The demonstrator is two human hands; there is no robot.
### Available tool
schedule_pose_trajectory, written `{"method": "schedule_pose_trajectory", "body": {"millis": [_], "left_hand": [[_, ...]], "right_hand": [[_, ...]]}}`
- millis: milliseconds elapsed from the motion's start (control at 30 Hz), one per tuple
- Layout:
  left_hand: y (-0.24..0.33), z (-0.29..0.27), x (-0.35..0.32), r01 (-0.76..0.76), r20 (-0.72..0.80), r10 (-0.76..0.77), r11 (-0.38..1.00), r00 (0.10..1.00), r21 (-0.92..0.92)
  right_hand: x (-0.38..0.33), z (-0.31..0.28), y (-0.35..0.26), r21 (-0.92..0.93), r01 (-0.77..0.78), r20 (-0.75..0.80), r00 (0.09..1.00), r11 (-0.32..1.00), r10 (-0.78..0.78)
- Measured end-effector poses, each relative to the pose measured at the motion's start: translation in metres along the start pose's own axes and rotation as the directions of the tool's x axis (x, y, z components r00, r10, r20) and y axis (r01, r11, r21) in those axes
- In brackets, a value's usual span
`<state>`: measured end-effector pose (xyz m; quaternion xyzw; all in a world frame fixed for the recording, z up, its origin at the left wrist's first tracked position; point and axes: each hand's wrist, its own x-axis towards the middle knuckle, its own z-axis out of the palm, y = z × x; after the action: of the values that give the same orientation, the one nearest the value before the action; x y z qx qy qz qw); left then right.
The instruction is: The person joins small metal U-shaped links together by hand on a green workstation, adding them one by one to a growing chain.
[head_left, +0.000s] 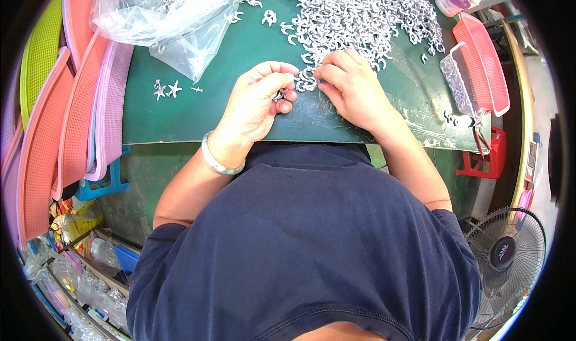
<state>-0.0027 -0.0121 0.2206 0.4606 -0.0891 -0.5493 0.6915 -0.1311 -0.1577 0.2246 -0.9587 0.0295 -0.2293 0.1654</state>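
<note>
A large pile of small silver crescent-shaped metal pieces (354,26) covers the far part of the green tabletop. My left hand (255,95) is closed near the table's front edge, with several of these small metal pieces showing between its curled fingers. Just to its right, my right hand (357,92) bends its fingers and thumb together at the near edge of the pile. Its fingertips touch a small cluster of crescents (306,80); what lies between them is hidden. Left of my hands lie two silver star-shaped pieces (174,89) and a tiny cross-shaped piece (197,89).
A clear plastic bag (168,23) lies at the far left. Stacked coloured plastic baskets (45,155) stand along the left edge. On the right are a pink basket (489,71), a clear container (456,80) of small pieces, pliers (480,134) and a fan (504,263).
</note>
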Motion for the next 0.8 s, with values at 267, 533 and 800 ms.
{"method": "schedule_pose_trajectory", "body": {"millis": [267, 533, 800], "left_hand": [[0.003, 0.006, -0.001, 0.039, -0.018, -0.038, 0.997, 0.999, 0.06], [-0.002, 0.008, 0.002, 0.006, 0.058, -0.019, 0.977, 0.998, 0.214], [-0.005, 0.006, 0.005, 0.0, 0.026, -0.004, 0.99, 1.0, 0.142]], "right_hand": [[0.002, 0.0, 0.004, 0.071, 0.029, 0.012, 0.999, 0.997, -0.03], [0.008, -0.005, -0.008, 0.286, -0.052, -0.002, 0.999, 0.957, 0.054], [0.0, -0.001, -0.007, 0.321, -0.183, -0.014, 0.98, 0.929, 0.198]]}}
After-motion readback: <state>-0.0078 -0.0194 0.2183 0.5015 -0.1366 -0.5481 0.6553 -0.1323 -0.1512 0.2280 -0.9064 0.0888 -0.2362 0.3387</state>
